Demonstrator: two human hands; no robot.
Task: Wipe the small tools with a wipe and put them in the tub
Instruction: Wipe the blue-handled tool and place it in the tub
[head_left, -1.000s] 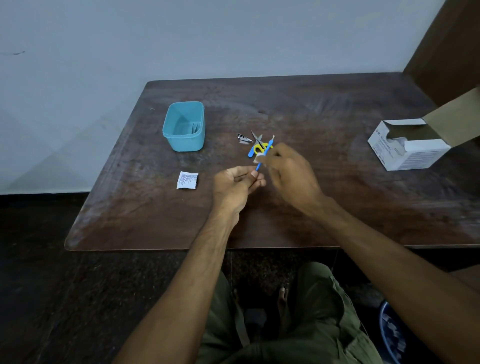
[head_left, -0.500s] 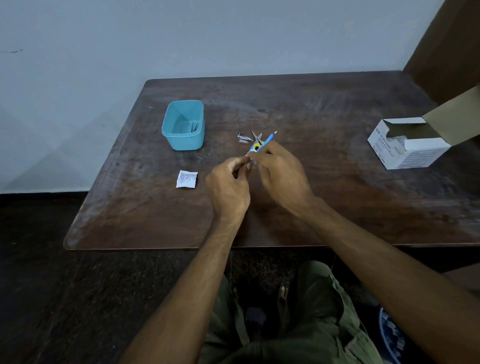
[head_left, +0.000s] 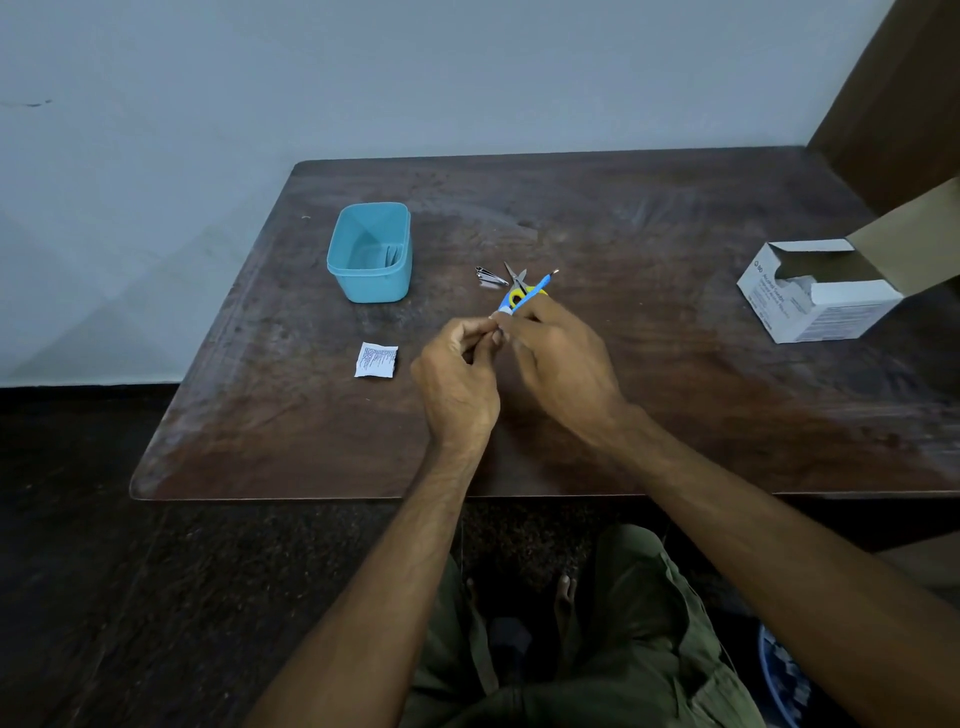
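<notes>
At mid-worktop (head_left: 623, 415), the right hand (head_left: 563, 358) grips the blue tool (head_left: 532, 292); the left hand (head_left: 457, 374) fingers pinch its lower end, wipe not discernible.

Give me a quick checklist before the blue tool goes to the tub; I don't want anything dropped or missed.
1. Blue tool held: ok, right hand grips it.
2. Wipe on the tool: cannot tell; left hand pinches at its near end, the wipe itself is barely visible.
3. Tub open and upright: ok.
4. Path to tub: ok, only bare table between.
5. Remaining tools: not ok; scissors and nail clipper wait on the table.
</notes>
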